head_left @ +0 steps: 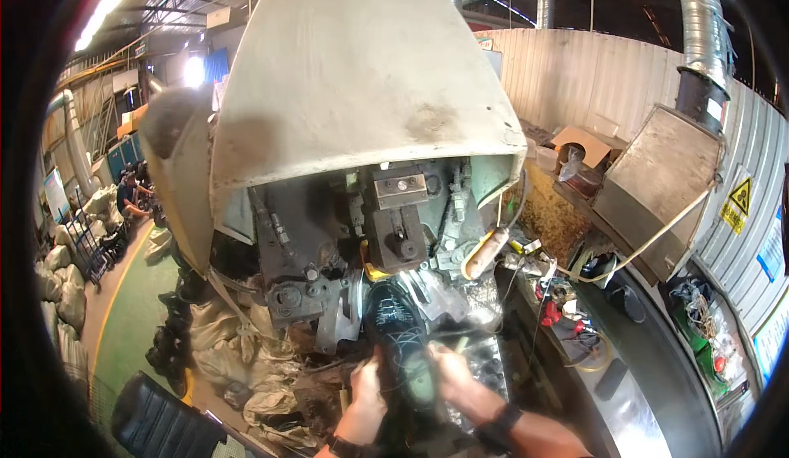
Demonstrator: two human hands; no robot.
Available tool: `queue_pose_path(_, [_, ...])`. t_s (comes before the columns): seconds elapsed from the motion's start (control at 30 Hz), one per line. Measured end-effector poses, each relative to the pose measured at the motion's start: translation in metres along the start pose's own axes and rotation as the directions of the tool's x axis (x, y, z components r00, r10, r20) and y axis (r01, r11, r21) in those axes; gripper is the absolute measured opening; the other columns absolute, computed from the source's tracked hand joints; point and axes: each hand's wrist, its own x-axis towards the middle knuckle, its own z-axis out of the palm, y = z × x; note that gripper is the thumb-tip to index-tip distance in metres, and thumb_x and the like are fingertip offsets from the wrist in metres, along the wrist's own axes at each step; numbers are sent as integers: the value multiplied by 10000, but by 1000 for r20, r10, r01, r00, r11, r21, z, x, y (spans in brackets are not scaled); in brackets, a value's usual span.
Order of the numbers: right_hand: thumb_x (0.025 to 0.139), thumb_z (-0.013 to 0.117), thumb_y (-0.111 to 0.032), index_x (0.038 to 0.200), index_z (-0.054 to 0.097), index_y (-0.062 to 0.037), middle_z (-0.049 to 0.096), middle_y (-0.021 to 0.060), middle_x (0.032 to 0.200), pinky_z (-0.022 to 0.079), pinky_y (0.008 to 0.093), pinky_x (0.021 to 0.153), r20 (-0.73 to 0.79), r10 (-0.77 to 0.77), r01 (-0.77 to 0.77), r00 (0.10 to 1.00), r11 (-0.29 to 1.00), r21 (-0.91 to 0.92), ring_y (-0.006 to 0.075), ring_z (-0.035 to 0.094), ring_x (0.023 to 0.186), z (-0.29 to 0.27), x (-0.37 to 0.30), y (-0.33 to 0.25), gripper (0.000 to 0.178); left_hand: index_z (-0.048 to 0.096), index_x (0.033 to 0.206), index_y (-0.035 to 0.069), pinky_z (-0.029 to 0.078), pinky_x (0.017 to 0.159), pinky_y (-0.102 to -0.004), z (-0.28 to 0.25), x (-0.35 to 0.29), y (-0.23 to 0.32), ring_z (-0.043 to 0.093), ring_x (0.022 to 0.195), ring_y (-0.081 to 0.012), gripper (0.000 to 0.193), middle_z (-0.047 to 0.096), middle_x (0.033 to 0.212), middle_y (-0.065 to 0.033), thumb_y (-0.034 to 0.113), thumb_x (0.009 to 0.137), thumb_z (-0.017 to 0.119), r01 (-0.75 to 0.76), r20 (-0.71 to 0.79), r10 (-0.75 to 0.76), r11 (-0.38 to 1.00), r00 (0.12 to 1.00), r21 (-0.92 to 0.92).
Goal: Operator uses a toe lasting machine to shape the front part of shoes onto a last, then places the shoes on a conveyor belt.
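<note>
A black lace-up shoe (399, 335) is held between my two hands, its toe pointing away from me at the machine. My left hand (366, 386) grips its left side, fingers mostly hidden against the shoe. On the opposite side my right hand (451, 376) is closed round it. The toe sits between two shiny metal plates, the left plate (339, 317) and the right plate (436, 295). Directly above it is the machine's dark metal block (399, 240). I cannot make out whether the toe touches the plates.
A large off-white hood (370, 72) covers the machine. Tools lie on a bench to the right, near red-handled pliers (567, 318). A brush-like wooden handle (486, 253) hangs beside the plates. Cloth sacks (238, 351) and a black chair (160, 417) are at left; a person (130, 195) sits farther off.
</note>
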Motion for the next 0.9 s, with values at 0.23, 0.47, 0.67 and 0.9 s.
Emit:
queue_pose_path(0.23, [975,534,40,1374,491,-12,662,43,992,551,286,804,-108,-37,43,994,997,62,137,637,823,-16,25,9,405,512,866,78,348,559,-242,3,13,-34,406,627,-54,241,505,718,37,220,1011,642,-428,-110,583,699,805,573])
queue_pose_path(0.47, [967,663,-62,1279,529,-17,692,49,996,537,251,749,-155,-136,138,979,990,1,114,648,834,-18,35,33,343,519,919,38,489,634,-286,-11,33,-63,555,701,-121,324,570,817,-37,320,994,659,-429,-247,440,898,864,98])
queue_pose_path(0.67, [992,642,-95,1311,535,-18,691,41,985,532,239,685,-94,-272,259,958,957,-130,102,640,785,-38,46,44,345,550,858,45,456,615,-271,6,24,-62,513,693,-98,359,568,788,7,359,996,653,-458,-259,503,862,825,216])
queue_pose_path(0.9, [1032,584,-161,1303,539,-6,691,82,1071,584,292,761,-99,-142,132,985,986,-97,152,686,880,-19,26,30,316,644,838,-12,434,598,-288,-16,41,-72,495,659,-94,425,606,714,5,387,985,663,-406,-293,581,775,759,484])
